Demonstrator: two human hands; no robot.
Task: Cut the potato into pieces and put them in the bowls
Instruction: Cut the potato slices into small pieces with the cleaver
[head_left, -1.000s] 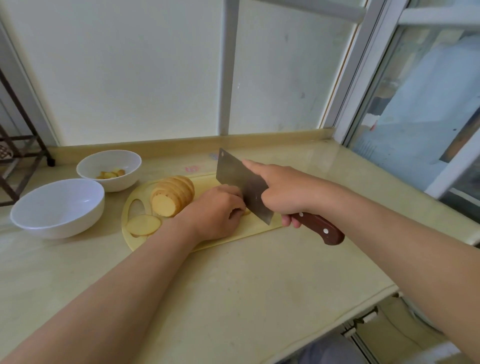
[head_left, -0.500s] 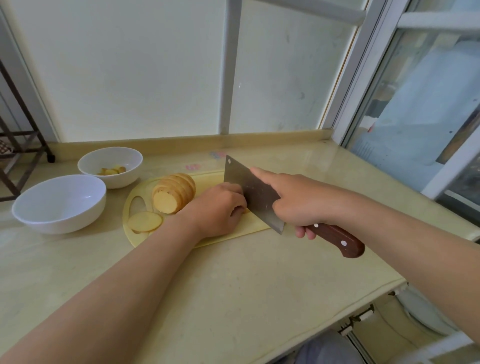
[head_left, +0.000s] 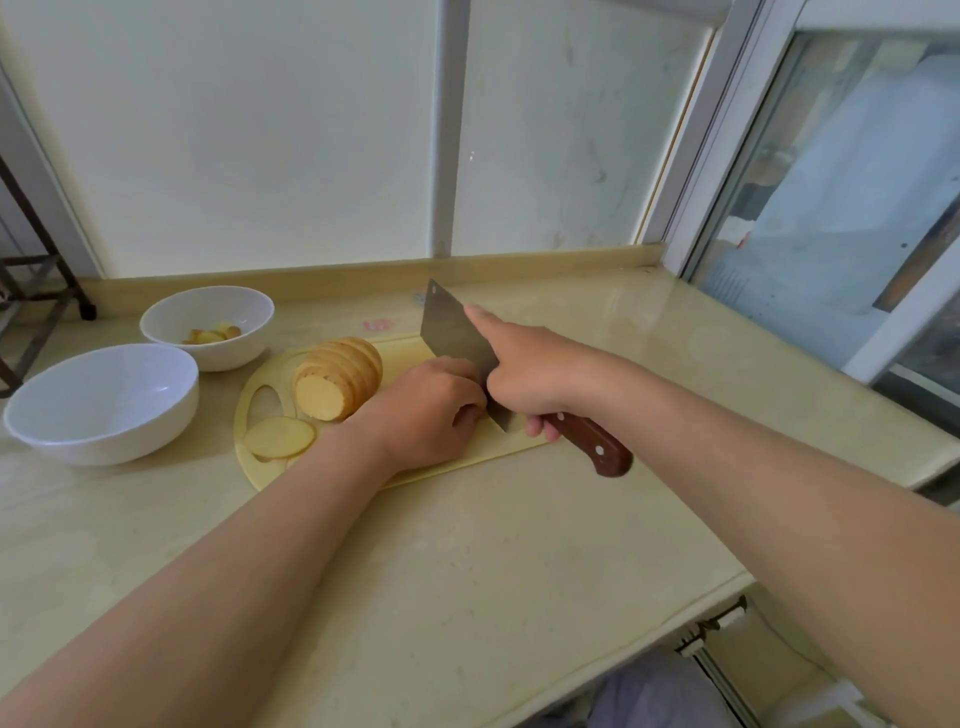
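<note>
Right hand (head_left: 524, 376) around cleaver (head_left: 457, 343)

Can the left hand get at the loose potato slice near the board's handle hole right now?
Probably yes. The potato slice lies uncovered on the cutting board, just left of the left hand, with nothing between them. But that hand is pressed down beside the cleaver and would have to let go first.

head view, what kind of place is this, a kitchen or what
Probably a home kitchen counter set in a window corner: a cleaver cutting on a cutting board, white bowls beside it, and window frames behind.
</note>
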